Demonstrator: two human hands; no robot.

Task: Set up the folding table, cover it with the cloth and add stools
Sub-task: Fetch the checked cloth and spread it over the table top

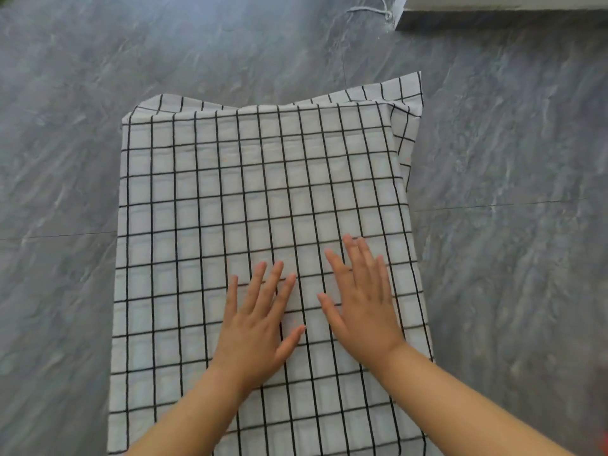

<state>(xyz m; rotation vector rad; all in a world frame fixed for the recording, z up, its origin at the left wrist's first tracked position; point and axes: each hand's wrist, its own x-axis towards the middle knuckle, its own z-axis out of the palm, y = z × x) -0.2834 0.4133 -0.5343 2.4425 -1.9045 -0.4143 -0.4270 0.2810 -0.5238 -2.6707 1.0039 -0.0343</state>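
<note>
1. Cloth [256, 179]: one, white with a black grid. Lay spread flat down the middle of the view, over a raised rectangular top. Hid everything beneath it.
2. Fell away over the left and right sides. Stuck out in two loose corners at the far end, the right one higher than the left.
3. Left hand [260, 327]: one, palm down on the cloth towards the near end. Had all five fingers straight and spread. Gripped nothing.
4. Right hand [362, 307]: one, palm down just beside the left and a little farther forward. Had five straight fingers, set closer together. Gripped nothing, only pressed on the fabric.
5. Lay apart from each other, with a narrow strip of cloth between and both thumbs turned inward.
6. Two bare forearms, reaching in from the bottom edge.
7. Floor [510, 192]: grey and marbled, on every side of the cloth. Showed two thin joint lines, one to the left and one to the right.
8. White block [493, 14]: one, in the top right corner, well apart from the cloth.
9. Cord [378, 8]: one, grey, lying beside the block's left corner.
</note>
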